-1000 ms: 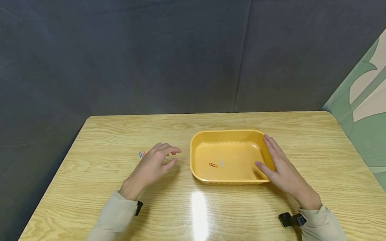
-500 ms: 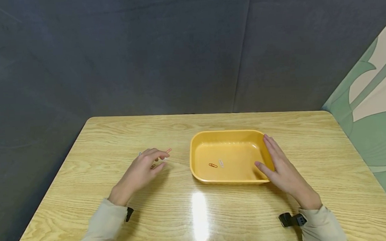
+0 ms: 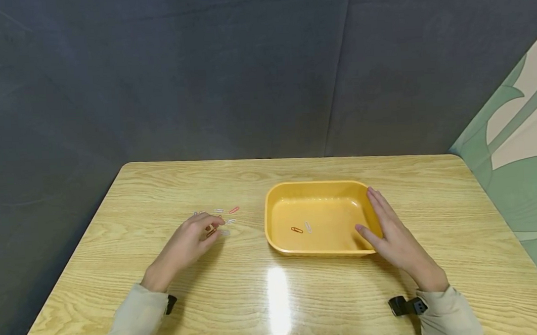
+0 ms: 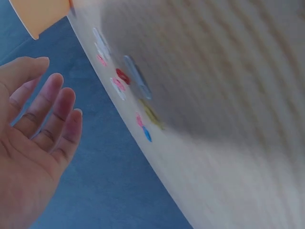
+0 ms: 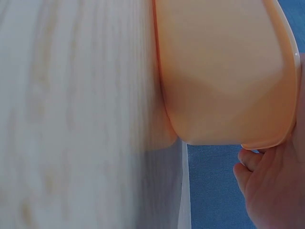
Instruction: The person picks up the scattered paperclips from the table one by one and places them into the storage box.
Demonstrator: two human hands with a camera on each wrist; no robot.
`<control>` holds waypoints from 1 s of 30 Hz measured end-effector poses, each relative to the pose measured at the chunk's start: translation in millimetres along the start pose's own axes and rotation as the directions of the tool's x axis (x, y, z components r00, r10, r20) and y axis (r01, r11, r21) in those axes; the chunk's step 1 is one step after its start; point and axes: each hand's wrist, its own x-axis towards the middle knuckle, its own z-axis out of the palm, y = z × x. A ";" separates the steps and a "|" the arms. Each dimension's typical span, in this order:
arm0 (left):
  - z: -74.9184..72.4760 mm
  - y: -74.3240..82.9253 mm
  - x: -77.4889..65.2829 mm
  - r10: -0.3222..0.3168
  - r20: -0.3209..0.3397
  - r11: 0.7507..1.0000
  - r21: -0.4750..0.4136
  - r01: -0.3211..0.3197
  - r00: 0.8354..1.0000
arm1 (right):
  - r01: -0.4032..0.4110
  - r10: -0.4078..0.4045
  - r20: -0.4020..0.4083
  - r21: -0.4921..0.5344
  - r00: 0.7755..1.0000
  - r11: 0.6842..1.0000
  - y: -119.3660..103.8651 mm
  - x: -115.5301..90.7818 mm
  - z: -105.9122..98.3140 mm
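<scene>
In the head view, my left hand (image 3: 188, 242) hovers over a scatter of paper clips at the table's left, its fingers loosely bent. Around its fingertips lie a coral paper clip (image 3: 234, 210), a white paper clip (image 3: 230, 221) and a brown paper clip (image 3: 211, 232); others are partly hidden by the hand. The left wrist view shows the thumb and fingers apart with nothing between them. My right hand (image 3: 397, 246) grips the right wall of a yellow tray (image 3: 318, 251), thumb over the inside. Its fingertips show outside, under the rim, in the right wrist view.
Inside the tray lie an orange-brown paper clip (image 3: 296, 230) and a white paper clip (image 3: 308, 227). The wooden table (image 3: 239, 300) ends at a dark cloth backdrop (image 3: 227, 78). A green and beige patterned surface (image 3: 524, 184) is off its right side.
My left hand has drawn back to the left and toward me, away from the tray, uncovering several paper clips. My right hand and the tray stay where they were.
</scene>
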 end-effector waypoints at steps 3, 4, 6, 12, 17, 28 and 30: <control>0.9 -4.3 -3.5 -0.022 0.004 1.000 -0.017 0.022 1.000 | -0.001 0.001 0.000 0.001 1.000 1.000 0.2 0.3 0.1; 1.6 -6.2 -4.9 -0.027 0.003 0.999 -0.017 0.027 1.000 | -0.002 0.002 0.001 0.003 1.000 1.000 0.0 0.4 0.0; 2.9 -9.9 -8.0 -0.037 0.003 0.999 -0.011 0.037 0.999 | -0.001 0.001 0.002 0.005 1.000 1.000 -0.2 0.7 -0.1; 4.3 -16.0 -16.4 -0.034 0.004 0.999 0.018 0.034 0.999 | 0.005 -0.005 0.004 0.005 1.000 1.000 -1.3 0.4 -1.2; 4.3 -18.8 -21.6 -0.041 0.016 0.999 0.019 0.040 0.999 | 0.003 -0.004 0.007 0.006 1.000 1.000 -1.3 -0.3 -1.5; 4.7 -25.8 -29.6 -0.078 0.039 0.997 0.028 0.077 0.996 | 0.015 -0.015 0.003 0.009 1.000 1.000 -2.7 -1.1 -1.4; 3.9 -26.9 -31.0 -0.085 0.040 0.996 0.036 0.083 0.996 | 0.012 -0.012 0.006 0.009 1.000 1.000 -3.1 -1.0 -1.5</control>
